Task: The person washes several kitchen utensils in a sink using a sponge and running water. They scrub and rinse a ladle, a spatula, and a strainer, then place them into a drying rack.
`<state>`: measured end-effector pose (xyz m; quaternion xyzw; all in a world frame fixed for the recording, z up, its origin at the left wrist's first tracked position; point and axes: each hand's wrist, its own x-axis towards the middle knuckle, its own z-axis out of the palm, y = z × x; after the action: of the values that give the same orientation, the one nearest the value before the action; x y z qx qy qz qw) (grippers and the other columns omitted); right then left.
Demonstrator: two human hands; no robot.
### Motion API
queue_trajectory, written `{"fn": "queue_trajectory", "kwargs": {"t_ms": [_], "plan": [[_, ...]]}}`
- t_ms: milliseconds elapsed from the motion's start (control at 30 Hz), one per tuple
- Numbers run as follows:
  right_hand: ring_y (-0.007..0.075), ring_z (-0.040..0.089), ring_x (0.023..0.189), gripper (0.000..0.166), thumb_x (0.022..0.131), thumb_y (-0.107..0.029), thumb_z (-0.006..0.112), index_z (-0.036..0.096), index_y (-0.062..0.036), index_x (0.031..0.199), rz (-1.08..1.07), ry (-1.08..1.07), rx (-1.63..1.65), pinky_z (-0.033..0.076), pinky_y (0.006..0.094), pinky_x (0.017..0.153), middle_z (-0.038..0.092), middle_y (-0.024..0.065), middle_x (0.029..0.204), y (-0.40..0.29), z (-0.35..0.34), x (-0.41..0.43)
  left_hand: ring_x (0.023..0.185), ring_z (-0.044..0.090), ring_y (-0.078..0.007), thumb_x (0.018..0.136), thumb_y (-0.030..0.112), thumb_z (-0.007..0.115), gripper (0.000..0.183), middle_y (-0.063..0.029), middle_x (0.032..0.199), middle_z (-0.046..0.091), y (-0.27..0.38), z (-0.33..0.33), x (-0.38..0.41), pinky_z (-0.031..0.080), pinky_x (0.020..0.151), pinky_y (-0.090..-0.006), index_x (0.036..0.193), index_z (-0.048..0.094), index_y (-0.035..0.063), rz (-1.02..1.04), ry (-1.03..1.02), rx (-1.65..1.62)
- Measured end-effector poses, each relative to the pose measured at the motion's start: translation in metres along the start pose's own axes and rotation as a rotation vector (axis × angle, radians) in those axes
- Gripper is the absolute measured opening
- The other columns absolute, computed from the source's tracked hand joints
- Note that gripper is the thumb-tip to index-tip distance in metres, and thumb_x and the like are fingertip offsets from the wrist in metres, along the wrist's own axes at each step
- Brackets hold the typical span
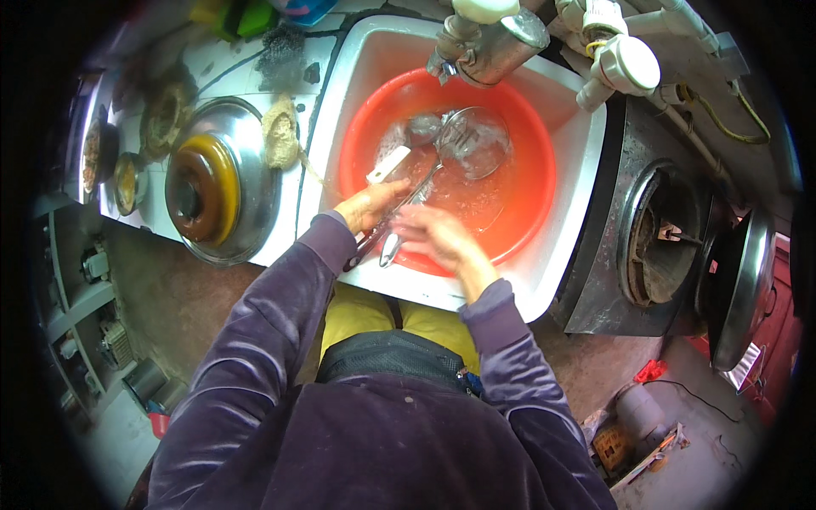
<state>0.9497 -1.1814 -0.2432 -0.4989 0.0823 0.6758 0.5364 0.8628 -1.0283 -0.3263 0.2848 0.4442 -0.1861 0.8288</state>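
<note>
In a red plastic basin (542,172) of water, standing in a white sink (577,197), lies the round metal head of a ladle or strainer (475,141). Its long handle (417,188) slants down toward me, and my left hand (371,205) grips it. A dark handle end (354,260) sticks out below that hand. My right hand (440,239) is blurred over the basin's near side, fingers apart, beside a shiny metal handle end (389,248); contact with it cannot be made out. A white handle (389,164) with a slot rests just beyond my left hand.
Over the sink's far side hangs a metal faucet (503,48). On the left, the tiled counter (255,197) bears a loofah-like scrubber (280,132) and a large pot lid (248,178) with a brown-and-yellow lidded piece (201,191) on it. A stove with a round opening (666,233) stands right.
</note>
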Motion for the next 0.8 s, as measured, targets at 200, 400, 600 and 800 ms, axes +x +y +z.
{"fn": "queue_trajectory", "kwargs": {"t_ms": [200,400,600,800], "plan": [[0.0248,0.058,0.095,0.030,0.091,-0.009,0.039,0.051,0.0005,0.116,-0.418,0.831,-0.081,0.048,0.0386,0.082,0.057,0.0131,0.110,0.037,-0.131,0.075,0.087,0.063,-0.0192,0.092,0.021,0.053,0.031,-0.0129,0.107,0.061,0.011,0.002,-0.065,0.053,0.078,-0.0313,0.116,0.051,0.0015,-0.207,-0.294,0.043],[0.0196,0.059,0.082,0.022,0.093,-0.018,0.045,0.056,-0.0033,0.105,-0.228,0.270,0.784,0.050,0.0359,0.068,0.062,0.0115,0.094,0.042,-0.044,0.070,0.092,0.064,-0.0310,0.090,0.015,0.054,0.043,-0.0198,0.113,0.058,-0.015,0.023,-0.126,0.057,0.073,-0.0378,0.125,0.041,-0.0053,-0.002,-0.353,-0.441],[0.0217,0.061,0.069,0.029,0.093,-0.030,0.050,0.054,-0.0021,0.100,-0.095,0.080,0.418,0.051,0.0329,0.060,0.063,0.0117,0.084,0.042,0.051,0.004,0.059,0.051,-0.0127,0.092,0.024,0.053,0.025,-0.0123,0.085,0.056,-0.039,0.038,-0.141,0.040,0.039,-0.0204,0.107,0.047,0.0043,-0.097,-0.225,-0.336],[0.0240,0.061,0.066,0.030,0.097,-0.024,0.036,0.051,0.0018,0.095,-0.131,0.211,0.471,0.053,0.0384,0.060,0.062,0.0170,0.076,0.027,0.003,0.066,0.042,0.035,-0.0030,0.092,0.030,0.054,0.026,-0.0027,0.069,0.051,-0.041,0.058,-0.138,0.027,0.035,-0.0172,0.097,0.047,0.0049,-0.207,-0.182,-0.481]]}}
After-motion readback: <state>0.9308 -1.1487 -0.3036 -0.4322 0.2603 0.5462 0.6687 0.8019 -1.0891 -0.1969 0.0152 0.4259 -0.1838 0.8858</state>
